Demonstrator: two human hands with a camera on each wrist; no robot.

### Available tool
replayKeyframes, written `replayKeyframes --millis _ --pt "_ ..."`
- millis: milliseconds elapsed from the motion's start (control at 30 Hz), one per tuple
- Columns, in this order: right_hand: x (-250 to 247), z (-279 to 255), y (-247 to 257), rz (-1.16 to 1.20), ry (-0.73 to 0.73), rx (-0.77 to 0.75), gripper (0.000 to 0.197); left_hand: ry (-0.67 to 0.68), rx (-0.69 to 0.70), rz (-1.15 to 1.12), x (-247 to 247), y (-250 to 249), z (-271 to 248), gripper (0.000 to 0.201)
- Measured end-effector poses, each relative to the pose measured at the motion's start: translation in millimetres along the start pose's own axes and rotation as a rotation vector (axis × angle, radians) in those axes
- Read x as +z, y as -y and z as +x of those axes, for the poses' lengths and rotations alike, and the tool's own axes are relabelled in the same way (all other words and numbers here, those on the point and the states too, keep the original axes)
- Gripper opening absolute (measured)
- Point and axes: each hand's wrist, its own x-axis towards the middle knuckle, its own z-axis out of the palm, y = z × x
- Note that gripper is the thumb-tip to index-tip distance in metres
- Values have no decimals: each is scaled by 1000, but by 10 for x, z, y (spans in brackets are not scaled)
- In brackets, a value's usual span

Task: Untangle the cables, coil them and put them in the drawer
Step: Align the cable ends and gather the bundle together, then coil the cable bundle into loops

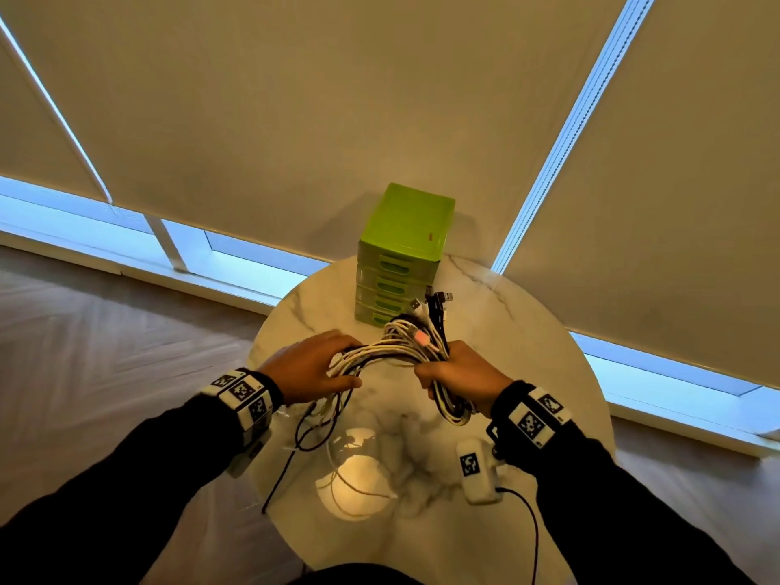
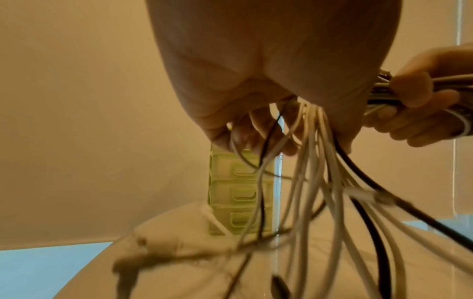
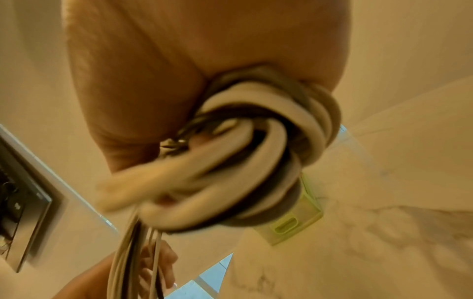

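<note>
A tangled bundle of white and black cables (image 1: 399,350) hangs between my two hands above the round marble table (image 1: 527,331). My right hand (image 1: 458,375) grips the looped end of the bundle (image 3: 243,161) in its fist. My left hand (image 1: 314,365) holds the other end, with its fingers curled round the strands (image 2: 312,161). Loose ends trail down onto the table (image 1: 337,470). Several plugs (image 1: 437,301) stick up behind the bundle. A green drawer unit (image 1: 401,251) stands at the far edge of the table, with all its drawers shut.
A white tagged device (image 1: 477,470) with a black lead lies on the table near my right wrist. Roller blinds (image 1: 380,99) cover the windows behind the table. The floor (image 1: 105,331) lies to the left of the table.
</note>
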Motion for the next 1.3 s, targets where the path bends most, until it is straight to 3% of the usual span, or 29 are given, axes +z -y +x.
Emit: replayKeyframes --millis 67,200,267,433,567,633,667,767,833,900,1000,1067,1167,1233,1300 --pt "-66 25 -16 19 -60 12 13 -63 9 -150 -13 21 -13 58" --pt "-210 14 -81 -14 -47 30 11 -123 6 -218 -69 144 -57 21" --pt "-242 4 -92 -49 -31 33 12 -142 -6 -250 -62 199 -66 16" --pt "-298 -7 -130 -44 -49 41 17 -312 -217 -454 -55 297 -86 10" --pt "-363 -15 -192 -25 -83 62 16 -269 -329 -826 24 124 -154 17" --pt "-393 -16 -223 -19 -97 70 18 -253 -347 -895 109 123 -169 21" --pt "-401 -21 -235 -11 -107 76 19 -270 -351 -855 147 143 -171 20" --pt "-418 -34 -245 4 -149 81 20 -322 -308 -377 209 304 -156 16" --pt "-410 -52 -235 26 -171 76 17 -323 -287 -203 250 311 -132 17" --pt "-388 -64 -211 57 -188 74 14 -404 -321 -295 284 221 -102 20" --pt "-344 -78 -163 103 -189 73 13 -528 -307 -505 348 -7 -71 40" --pt "-325 -84 -126 129 -189 73 14 -440 -208 -527 438 -189 -105 37" --pt "-301 -97 -61 157 -177 67 15 -261 -92 -381 627 -347 -128 35" --pt "-284 -116 -14 164 -150 53 16 -156 -139 -300 760 -332 -91 38" --pt "-297 -138 27 135 -124 37 16 -132 -171 -226 831 -245 -36 25"
